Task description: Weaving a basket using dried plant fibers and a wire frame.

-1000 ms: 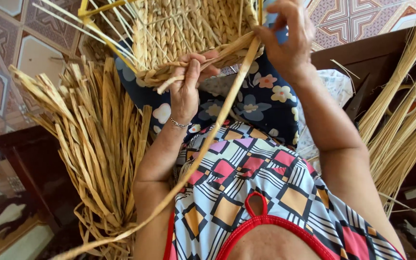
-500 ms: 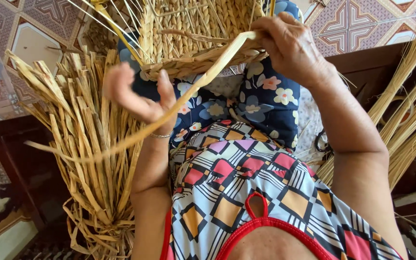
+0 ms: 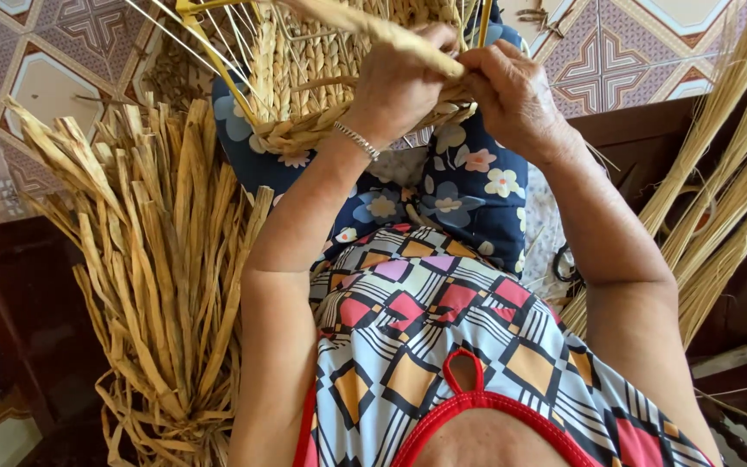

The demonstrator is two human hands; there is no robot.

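A half-woven straw basket (image 3: 322, 78) on a yellow wire frame (image 3: 205, 39) rests on my lap, over blue flowered cloth. My left hand (image 3: 399, 82), with a silver bracelet at the wrist, grips a flat dried straw strip (image 3: 365, 26) at the basket's rim. My right hand (image 3: 512, 95) meets it from the right and pinches the same strip against the woven edge. Both hands touch each other at the rim. The strip runs up and left from the fingers over the basket.
A large bundle of flat dried straw leaves (image 3: 157, 259) lies at my left. Thin pale reed stalks (image 3: 728, 182) lean at the right over dark wooden furniture (image 3: 641, 130). Patterned floor tiles (image 3: 36, 78) lie beyond.
My left hand has risen from my lap to the basket's rim and closed on the strip. The long loose strip that swung down left is now drawn up at the basket.
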